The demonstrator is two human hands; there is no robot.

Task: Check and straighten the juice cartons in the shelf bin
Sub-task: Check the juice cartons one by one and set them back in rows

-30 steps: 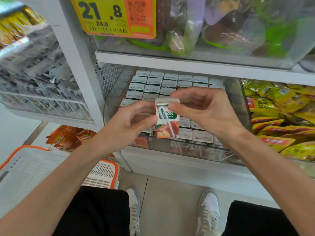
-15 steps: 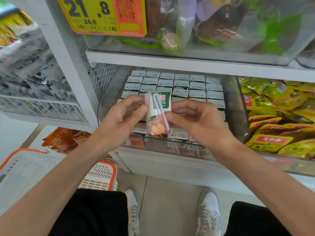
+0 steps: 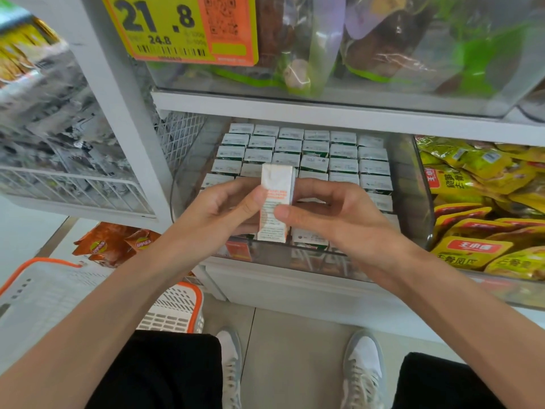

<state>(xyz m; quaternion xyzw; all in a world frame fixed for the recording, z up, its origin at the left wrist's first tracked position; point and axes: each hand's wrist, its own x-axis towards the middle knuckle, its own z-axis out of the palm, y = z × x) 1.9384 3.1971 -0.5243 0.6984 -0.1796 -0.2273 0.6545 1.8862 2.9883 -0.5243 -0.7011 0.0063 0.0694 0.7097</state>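
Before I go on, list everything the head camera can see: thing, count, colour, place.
held carton: one, white with orange print, upright above the bin's front
juice cartons: many, pale tops with green, in rows in the bin
shelf bin: one, clear, middle shelf
yellow packets: many, yellow and red, bin on the right
price tag: one, yellow and orange, upper shelf
bagged goods: several, clear bags with brown and green, upper bin
wire basket: one, white, left, holding greyish packs
snack bags: a few, orange-brown, lower left
shopping basket: one, white with orange rim, bottom left
shoes: two, white, on the floor
left hand: holds the carton
right hand: holds the carton
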